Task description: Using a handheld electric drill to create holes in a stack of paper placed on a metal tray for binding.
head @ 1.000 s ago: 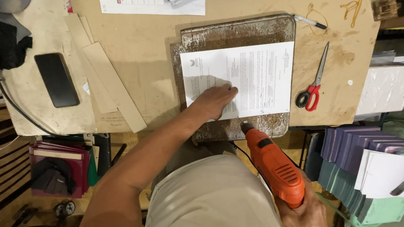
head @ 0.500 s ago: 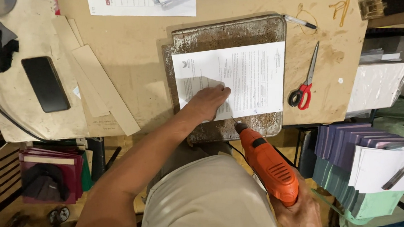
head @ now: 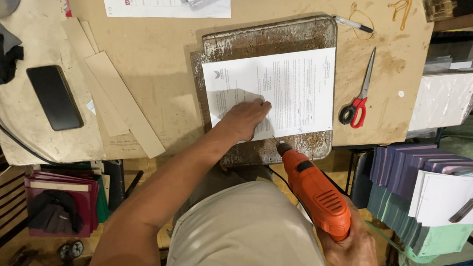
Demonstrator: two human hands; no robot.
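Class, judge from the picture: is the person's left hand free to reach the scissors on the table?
Probably not at once: the left hand presses on the printed sheet; the scissors lie unobstructed further right.

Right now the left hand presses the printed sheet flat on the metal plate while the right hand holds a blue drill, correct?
Not quite: the drill is orange, as the head view shows. The left hand does press the printed sheet on the metal plate, and the right hand holds the drill.

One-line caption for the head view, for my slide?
Left hand presses a printed sheet on a worn metal plate; right hand aims an orange drill at its near edge.
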